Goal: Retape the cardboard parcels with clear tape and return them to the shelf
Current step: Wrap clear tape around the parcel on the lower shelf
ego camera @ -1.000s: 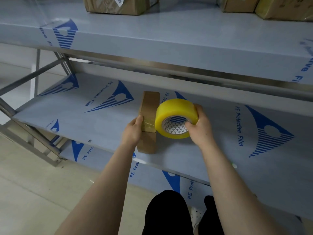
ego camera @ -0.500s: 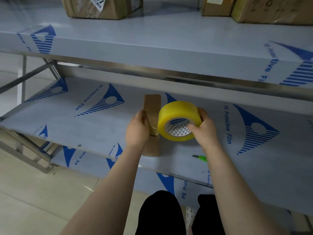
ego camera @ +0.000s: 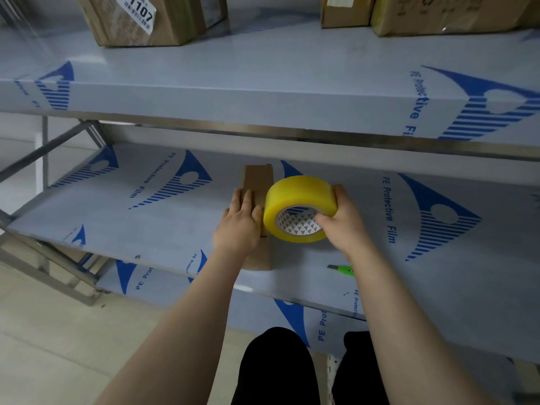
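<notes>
The left hand [ego camera: 238, 226] is lying differently from a second ago. Then it was clasping the side of the narrow cardboard parcel [ego camera: 257, 180] with the thumb on top; now it is spreading flat over the parcel's top face, fingers reaching toward the far end. The parcel itself is staying where it was, lying lengthwise on the middle shelf [ego camera: 122, 229] near the front edge. The yellow tape roll [ego camera: 295, 200] is also keeping its place, standing on edge and touching the parcel's right side. This is looking like the pressing-down stage: a strip is probably being smoothed onto the cardboard, though the tape under the palm is hidden. The parcel is not yet going back among the other boxes.

The left hand's grip is open and holding nothing: straight fingers and palm are pressing down on the parcel and steadying it. The right hand [ego camera: 342, 222] is keeping a closed grip on the roll, with the thumb hooking into the patterned core and the fingers wrapping over the outer rim. Just beside the right wrist, a green utility knife [ego camera: 342, 269] is lying untouched on the same shelf, likely waiting for the cut.
</notes>
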